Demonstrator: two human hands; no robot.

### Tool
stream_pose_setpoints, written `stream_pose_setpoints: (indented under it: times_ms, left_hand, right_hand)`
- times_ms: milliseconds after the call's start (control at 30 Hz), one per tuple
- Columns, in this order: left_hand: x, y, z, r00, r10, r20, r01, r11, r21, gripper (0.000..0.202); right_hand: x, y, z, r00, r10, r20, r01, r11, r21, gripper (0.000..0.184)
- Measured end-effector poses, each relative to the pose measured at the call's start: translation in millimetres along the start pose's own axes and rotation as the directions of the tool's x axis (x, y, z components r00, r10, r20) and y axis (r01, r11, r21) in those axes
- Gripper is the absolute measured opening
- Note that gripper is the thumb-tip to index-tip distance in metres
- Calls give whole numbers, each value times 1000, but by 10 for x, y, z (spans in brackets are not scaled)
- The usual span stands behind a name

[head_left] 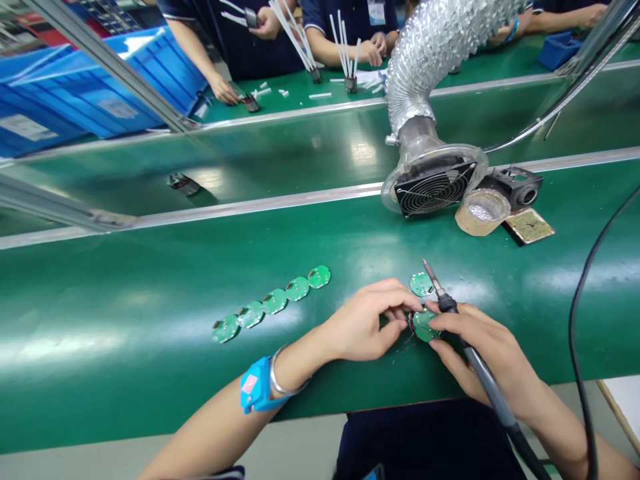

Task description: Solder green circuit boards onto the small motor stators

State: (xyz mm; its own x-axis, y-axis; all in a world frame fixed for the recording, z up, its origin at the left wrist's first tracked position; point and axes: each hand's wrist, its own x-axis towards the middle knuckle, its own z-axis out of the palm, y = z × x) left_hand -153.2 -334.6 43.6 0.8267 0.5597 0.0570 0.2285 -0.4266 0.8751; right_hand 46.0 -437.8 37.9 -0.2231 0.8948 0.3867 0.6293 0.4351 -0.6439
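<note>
A round green circuit board (425, 327) lies between my two hands near the front of the bench. My left hand (373, 320) is at its left edge, fingers bent and closed around thin red and dark wires (411, 324); the exact pinch is partly hidden. My right hand (480, 347) holds a soldering iron (480, 373), its tip pointing up and away, while thumb and fingers touch the board's right side. Just beyond lies another round board (421, 284). To the left, several similar boards (275, 301) form a slanting row.
A fume extractor fan (435, 189) on a silver duct (425, 60) hangs over the bench. Beside it are a solder pot (481, 212), an iron stand (517, 187) and a sponge tray (530, 227). A black cable (575, 320) runs right. Co-workers sit opposite, near blue bins (115, 87).
</note>
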Motion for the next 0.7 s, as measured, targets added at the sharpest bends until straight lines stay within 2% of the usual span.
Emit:
stream_pose_setpoints:
  times_ms: [67,133,233,333,433,500,600,700]
  left_hand:
    - [-77,-71,-28,992,124,6,-124,982,143,22]
    - [-130,-125,-12,981,193,33,-195,948,251,16]
    - [-135,-141,55,976,214,32,-216,951,220,17]
    - [-74,-88,114,996,79,-51,-80,997,-22,13]
    - [-3,-12,152,995,-97,-28,89,973,-211,12]
    - [30,32,169,987,-161,-1,156,960,-234,9]
    - [50,73,176,982,-189,-6,183,957,-224,7]
    - [41,85,164,984,-180,3,177,961,-213,9]
  right_hand:
    - [-9,17,19,1000,1,-8,-1,1000,15,29]
    - [-25,34,24,1000,-8,-23,9,1000,11,30]
    - [-42,71,31,1000,-13,-25,13,1000,-8,30]
    - [-48,94,32,1000,1,-20,-2,1000,-21,29]
    - [-28,54,5,999,31,-21,-31,999,-10,30]
    - [8,-4,-18,998,29,-59,-27,999,22,30]
    - [77,-79,-19,988,-44,-145,46,999,11,31]
    - [107,-81,22,991,-73,-110,69,997,-39,31]
